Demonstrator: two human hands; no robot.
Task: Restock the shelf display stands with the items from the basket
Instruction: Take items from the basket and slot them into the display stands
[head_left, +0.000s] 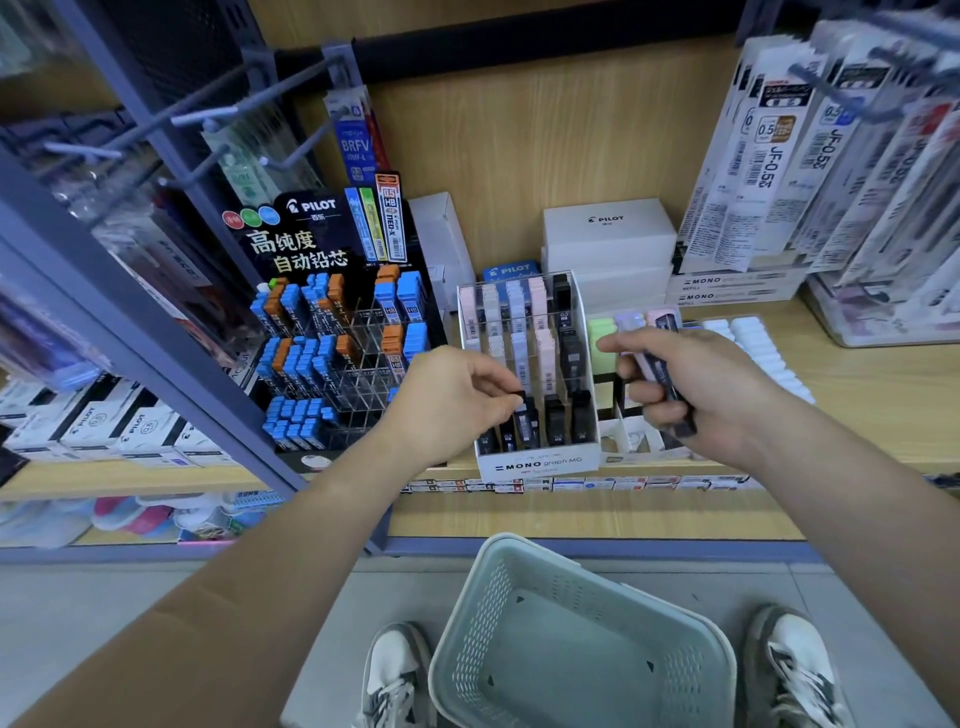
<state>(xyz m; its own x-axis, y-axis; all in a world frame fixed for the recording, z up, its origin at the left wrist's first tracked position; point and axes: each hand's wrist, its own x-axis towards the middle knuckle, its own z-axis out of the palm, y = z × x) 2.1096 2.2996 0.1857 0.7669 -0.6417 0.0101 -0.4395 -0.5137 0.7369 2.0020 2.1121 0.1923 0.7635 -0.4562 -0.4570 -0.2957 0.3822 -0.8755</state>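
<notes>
While the left hand (457, 400) pinches the top of one black lead case (525, 415) between thumb and fingertips, that case stands in the front row of the white stand (540, 465) on the wooden shelf (857, 405). The stand has five columns. Its back rows hold pale pink, white, lilac and black cases, and its front row shows five dark ones, counting the pinched case.

The right hand (696, 384) hovers just to the right of the stand. Its fingers are curled around a small bundle of dark and lilac cases (670, 374); I cannot tell how many.

To the left stands one black stand (311, 239) holding many blue-capped and orange-capped cases. One grey-green basket (561, 654) sits on the floor below the shelf, between two white shoes (395, 670), and only its bare bottom shows.
</notes>
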